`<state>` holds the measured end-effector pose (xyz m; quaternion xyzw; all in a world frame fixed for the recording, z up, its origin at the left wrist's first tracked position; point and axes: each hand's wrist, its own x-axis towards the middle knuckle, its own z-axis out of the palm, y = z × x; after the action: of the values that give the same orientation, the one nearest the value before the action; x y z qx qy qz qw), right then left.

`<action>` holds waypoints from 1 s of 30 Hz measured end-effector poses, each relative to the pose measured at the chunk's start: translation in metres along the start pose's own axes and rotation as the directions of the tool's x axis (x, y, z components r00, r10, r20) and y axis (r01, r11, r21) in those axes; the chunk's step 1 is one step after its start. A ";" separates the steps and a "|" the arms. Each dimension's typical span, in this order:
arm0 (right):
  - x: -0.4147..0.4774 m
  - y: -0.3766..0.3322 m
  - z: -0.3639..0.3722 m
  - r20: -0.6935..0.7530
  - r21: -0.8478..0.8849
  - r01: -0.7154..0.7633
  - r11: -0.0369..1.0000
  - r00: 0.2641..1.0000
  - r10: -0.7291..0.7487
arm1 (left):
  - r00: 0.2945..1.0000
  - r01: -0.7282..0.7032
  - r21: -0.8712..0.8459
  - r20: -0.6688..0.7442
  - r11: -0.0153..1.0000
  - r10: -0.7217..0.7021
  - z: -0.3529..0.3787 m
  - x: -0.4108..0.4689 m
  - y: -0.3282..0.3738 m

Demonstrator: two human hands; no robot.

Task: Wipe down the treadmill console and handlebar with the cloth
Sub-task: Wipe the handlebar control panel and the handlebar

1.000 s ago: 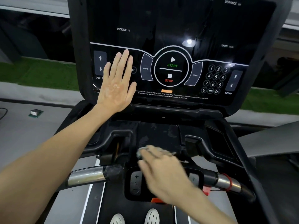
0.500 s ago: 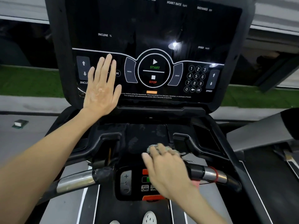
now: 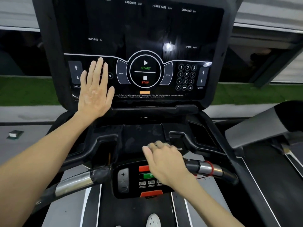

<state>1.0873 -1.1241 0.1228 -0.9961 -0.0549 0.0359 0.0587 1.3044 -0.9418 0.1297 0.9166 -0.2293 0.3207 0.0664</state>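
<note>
Right, the left hand [image 3: 95, 94] lies flat on the lower left of the console screen [image 3: 147, 30], fingers spread and straight, gripping nothing, its fingertips between the incline arrows [image 3: 76, 72] and the PROG key [image 3: 121, 73]. Low in the centre of the frame, the right hand [image 3: 164, 158] presses down with fingers curled over the cloth [image 3: 177, 148]. Only a grey fringe of that cloth peeks out past the knuckles toward the right, so its size and colour are hard to judge. It sits on the dark tray [image 3: 142, 136] just above the lower button panel [image 3: 142, 179], and that tray shows pale smudges above the hand.

To do this step well, I'd say keep the palm flat over the cloth, sweep across the smudged tray in overlapping passes, then carry on out along the handlebar [image 3: 206, 168] at the right, wrapping the cloth around the metal rather than skimming the top. Go lightly near the red and green keys, which the right hand partly covers.

The braced left hand looks like a steadying prop, though it may leave prints on the glossy screen that need a pass later.

Hard to make out: the screen's top edge is cut off, the handlebar's left section [image 3: 73, 184] runs out of frame at lower left, and glare spots hide some of the display.
</note>
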 end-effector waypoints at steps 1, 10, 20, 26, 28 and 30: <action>0.004 -0.011 0.001 0.001 -0.036 0.054 0.998 0.999 -0.054 | 1.000 0.001 0.000 0.005 1.000 -0.001 0.000 0.000 0.000; 0.003 -0.038 0.002 -0.103 0.064 0.154 0.986 0.984 -0.147 | 1.000 -0.008 -0.022 0.001 1.000 0.008 -0.001 0.000 -0.002; 0.008 -0.048 0.005 -0.096 -0.099 0.145 0.984 0.983 -0.154 | 1.000 -0.001 -0.012 0.009 1.000 0.001 0.000 0.000 -0.001; 0.007 -0.051 0.004 -0.091 0.001 0.188 0.982 0.978 -0.188 | 1.000 -0.012 -0.011 -0.003 1.000 0.012 -0.001 0.000 -0.001; -0.003 -0.017 0.001 -0.082 -0.039 0.093 0.995 0.992 -0.096 | 1.000 -0.006 -0.007 -0.004 1.000 0.006 -0.001 0.000 -0.001; -0.015 0.009 -0.004 -0.109 -0.063 -0.043 0.997 0.993 0.036 | 1.000 -0.004 -0.002 -0.005 1.000 0.004 0.000 0.000 -0.001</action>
<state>1.0740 -1.1354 0.1265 -0.9989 -0.0329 -0.0186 0.0283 1.3050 -0.9410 0.1294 0.9152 -0.2314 0.3230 0.0674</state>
